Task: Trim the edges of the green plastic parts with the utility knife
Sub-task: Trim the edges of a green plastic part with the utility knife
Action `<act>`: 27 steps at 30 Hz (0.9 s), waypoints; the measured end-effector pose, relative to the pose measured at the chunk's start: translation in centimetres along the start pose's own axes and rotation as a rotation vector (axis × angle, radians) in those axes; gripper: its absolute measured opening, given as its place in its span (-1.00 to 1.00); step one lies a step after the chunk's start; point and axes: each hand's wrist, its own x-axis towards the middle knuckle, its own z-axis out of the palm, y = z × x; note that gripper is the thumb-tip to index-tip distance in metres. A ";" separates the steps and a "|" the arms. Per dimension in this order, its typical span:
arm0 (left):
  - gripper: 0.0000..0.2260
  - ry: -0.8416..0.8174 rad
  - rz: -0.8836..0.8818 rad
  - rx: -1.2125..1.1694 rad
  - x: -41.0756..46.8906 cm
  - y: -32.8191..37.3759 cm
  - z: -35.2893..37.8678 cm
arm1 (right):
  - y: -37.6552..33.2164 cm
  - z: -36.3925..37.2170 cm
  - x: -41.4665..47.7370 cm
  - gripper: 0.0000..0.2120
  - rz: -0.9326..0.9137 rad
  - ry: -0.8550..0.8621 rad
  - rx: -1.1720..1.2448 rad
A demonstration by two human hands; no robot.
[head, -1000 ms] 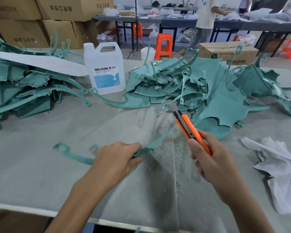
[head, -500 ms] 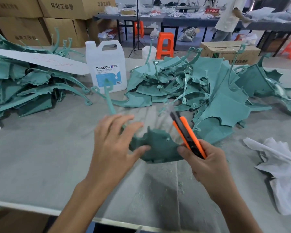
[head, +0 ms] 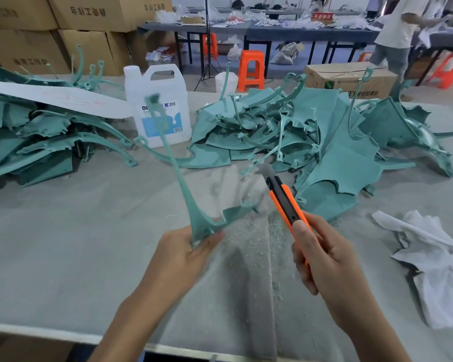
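Note:
My left hand [head: 183,253] grips a green plastic part [head: 198,216] at its wide base. The part's long thin arm stands almost upright, and its blurred tip reaches in front of the jug. A short spiked edge of the part points right, toward the knife. My right hand [head: 322,253] is shut on an orange and black utility knife [head: 285,201], held just right of the part with the blade end pointing up and away. The blade tip is blurred. The knife is apart from the part.
Heaps of green parts lie at the left [head: 37,142] and at the middle right [head: 324,142]. A white jug [head: 158,105] stands between them. A white cloth [head: 437,265] lies at the right. Plastic shavings [head: 251,241] litter the grey table [head: 63,257] under my hands.
My left hand has turned the green part from lying flat to standing with its long arm up, and now grips it at the base. The knife has stayed at about the same spot.

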 end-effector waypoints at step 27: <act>-0.73 0.085 0.357 0.412 0.4 -1.2 -1.6 | -1.6 -2.8 0.6 -0.83 -0.093 0.041 -0.563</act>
